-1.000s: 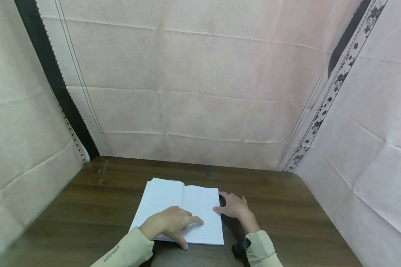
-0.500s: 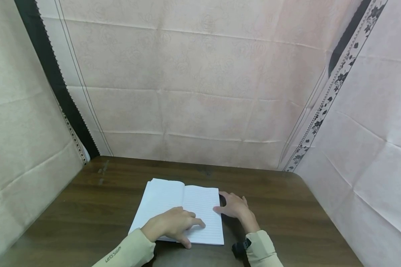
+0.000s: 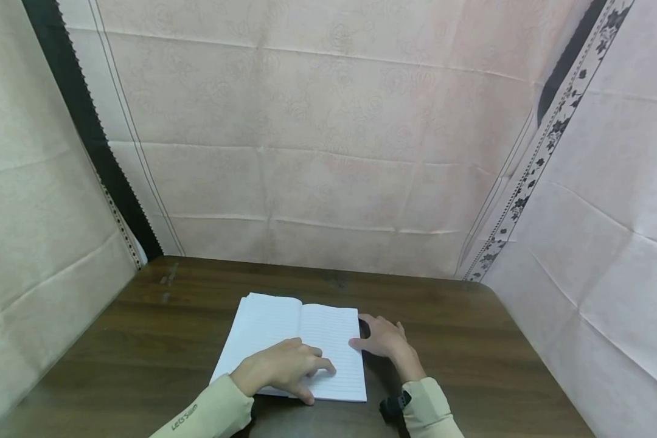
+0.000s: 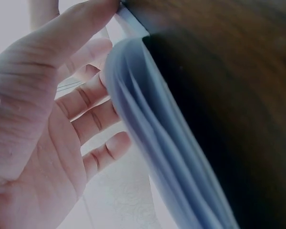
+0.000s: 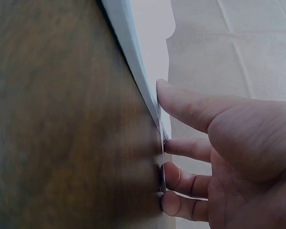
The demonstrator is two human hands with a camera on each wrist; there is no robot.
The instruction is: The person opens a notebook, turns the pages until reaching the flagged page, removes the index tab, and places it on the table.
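Note:
An open notebook (image 3: 269, 316) with lined white pages lies on the wooden table. My left hand (image 3: 285, 368) rests across its lower middle. The left index finger points right and touches the right page, while the thumb reaches past the near edge. Seen from the left wrist, the bent pages (image 4: 143, 109) show their edges beside the left hand (image 4: 43, 124). At the notebook's right edge is my right hand (image 3: 383, 339), its thumb on the page margin and its other fingers spread beside the edge. In the right wrist view, the right hand's thumb (image 5: 181, 102) touches the page edge.
The brown wooden table (image 3: 471, 365) extends around the notebook. Pale cloth (image 3: 328, 152) hangs behind the far edge, with more cloth on both sides. A dark device (image 3: 394, 406) is worn on the right wrist.
My left hand has slid slightly to the right across the page, mostly in the first half second. The right hand and the notebook look almost the same.

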